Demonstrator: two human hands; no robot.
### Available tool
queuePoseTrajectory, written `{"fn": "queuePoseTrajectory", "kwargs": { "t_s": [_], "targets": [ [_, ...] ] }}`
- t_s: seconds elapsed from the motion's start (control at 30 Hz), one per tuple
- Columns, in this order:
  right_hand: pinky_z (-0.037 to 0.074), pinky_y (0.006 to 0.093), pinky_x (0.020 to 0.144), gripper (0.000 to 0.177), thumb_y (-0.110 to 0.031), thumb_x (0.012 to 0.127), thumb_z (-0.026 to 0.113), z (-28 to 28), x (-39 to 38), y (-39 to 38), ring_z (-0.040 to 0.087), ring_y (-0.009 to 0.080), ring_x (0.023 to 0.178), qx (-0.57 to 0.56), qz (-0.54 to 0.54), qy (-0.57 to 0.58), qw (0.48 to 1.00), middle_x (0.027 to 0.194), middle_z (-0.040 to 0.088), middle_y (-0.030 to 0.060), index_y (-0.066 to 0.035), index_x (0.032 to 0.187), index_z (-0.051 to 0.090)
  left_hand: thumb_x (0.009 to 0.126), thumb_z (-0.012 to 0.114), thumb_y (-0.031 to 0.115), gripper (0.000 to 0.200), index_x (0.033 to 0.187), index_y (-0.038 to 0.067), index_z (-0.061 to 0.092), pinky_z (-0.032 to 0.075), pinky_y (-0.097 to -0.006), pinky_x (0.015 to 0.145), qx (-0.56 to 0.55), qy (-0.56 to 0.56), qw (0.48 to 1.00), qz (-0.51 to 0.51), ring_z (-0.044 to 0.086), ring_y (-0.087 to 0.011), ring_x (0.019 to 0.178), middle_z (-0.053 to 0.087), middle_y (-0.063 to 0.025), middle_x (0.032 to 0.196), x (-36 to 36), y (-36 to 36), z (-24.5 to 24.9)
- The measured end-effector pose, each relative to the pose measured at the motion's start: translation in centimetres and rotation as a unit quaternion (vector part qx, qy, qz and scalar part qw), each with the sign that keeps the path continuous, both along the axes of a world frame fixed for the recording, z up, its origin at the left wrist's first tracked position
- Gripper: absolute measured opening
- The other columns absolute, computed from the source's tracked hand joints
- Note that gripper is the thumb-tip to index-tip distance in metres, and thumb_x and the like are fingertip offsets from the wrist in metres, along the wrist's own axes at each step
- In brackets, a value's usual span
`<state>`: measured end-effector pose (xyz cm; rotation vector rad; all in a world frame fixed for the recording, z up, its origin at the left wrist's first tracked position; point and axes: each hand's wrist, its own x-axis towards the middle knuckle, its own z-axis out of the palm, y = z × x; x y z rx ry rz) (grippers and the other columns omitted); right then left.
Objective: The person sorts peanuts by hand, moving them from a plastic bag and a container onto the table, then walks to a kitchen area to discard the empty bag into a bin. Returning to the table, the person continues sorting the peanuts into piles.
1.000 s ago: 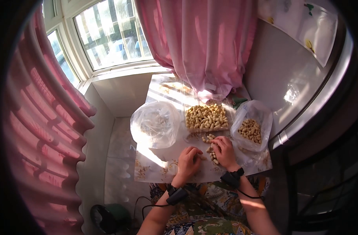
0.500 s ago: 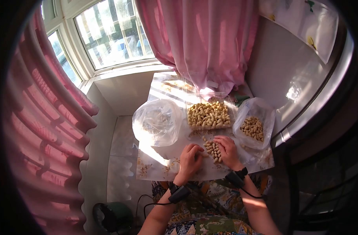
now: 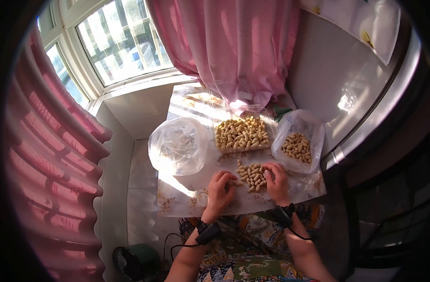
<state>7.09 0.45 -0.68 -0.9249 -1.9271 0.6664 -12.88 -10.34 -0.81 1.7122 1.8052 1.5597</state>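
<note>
A loose pile of unshelled peanuts (image 3: pixel 253 177) lies on the near part of the table. At its left edge is my left hand (image 3: pixel 219 191), its fingers curled together close to a peanut (image 3: pixel 239 184); whatever they hold is hidden. My right hand (image 3: pixel 277 184) is at the pile's right edge, thumb and bent fingers drawn together beside the peanuts, and what is between them cannot be made out. Behind the pile stands a clear plastic box (image 3: pixel 243 150) full of peanuts. To the right, a container lined with a clear bag (image 3: pixel 314 136) holds more peanuts.
A translucent white plastic bag (image 3: pixel 179 145) stands open on the left of the table (image 3: pixel 177 195), which has a flowered cover. Pink curtains (image 3: pixel 224 42) hang behind, beside a window (image 3: pixel 123 44). Straps with cables (image 3: pixel 208 232) circle both wrists. A dark green round object (image 3: pixel 135 261) is on the floor.
My right hand has drawn back from over the pile to its right edge, its fingers now bent. The pile is more spread out. The whole view has shifted slightly.
</note>
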Motion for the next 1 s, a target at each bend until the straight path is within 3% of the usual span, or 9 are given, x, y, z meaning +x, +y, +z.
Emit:
{"fn": "queuePoseTrajectory", "kwargs": {
  "t_s": [0.47, 0.63, 1.0],
  "targets": [
    [0.051, 0.0432, 0.094, 0.005, 0.001, 0.093, 0.059, -0.6, 0.2, 0.0, 0.063, 0.0339, 0.106, -0.015, -0.003, 0.027, 1.000, 0.113, 0.067, 0.0137, -0.001, 0.097, 0.061, 0.077, 0.061, -0.008, 0.023, 0.095, 0.004, 0.069, 0.050, -0.0336, 0.069, -0.004, -0.006, 1.000, 0.015, 0.064, -0.0251, 0.082, 0.066, -0.0083, 0.099, 0.2, 0.2, -0.1],
    [0.051, 0.0442, 0.094, 0.016, 0.001, 0.094, 0.057, -1.2, 0.1, 0.1, 0.063, 0.0356, 0.106, -0.011, -0.039, 0.023, 0.999, 0.112, 0.066, 0.0158, 0.000, 0.109, 0.063, 0.078, 0.061, -0.008, 0.022, 0.094, 0.003, 0.070, 0.050, -0.0335, 0.068, 0.000, -0.004, 1.000, 0.017, 0.064, -0.0251, 0.081, 0.066, -0.0084, 0.099, 0.1, 0.1, -0.1],
    [0.050, 0.0443, 0.093, 0.021, -0.002, 0.094, 0.061, -1.3, 0.1, 0.2, 0.063, 0.0343, 0.105, -0.033, -0.030, 0.005, 0.999, 0.110, 0.066, 0.0146, -0.001, 0.115, 0.064, 0.078, 0.061, -0.008, 0.022, 0.094, 0.004, 0.070, 0.051, -0.0336, 0.069, 0.005, 0.004, 1.000, 0.018, 0.065, -0.0254, 0.083, 0.067, -0.0086, 0.099, 0.1, 0.2, -0.3]
  ]
}}
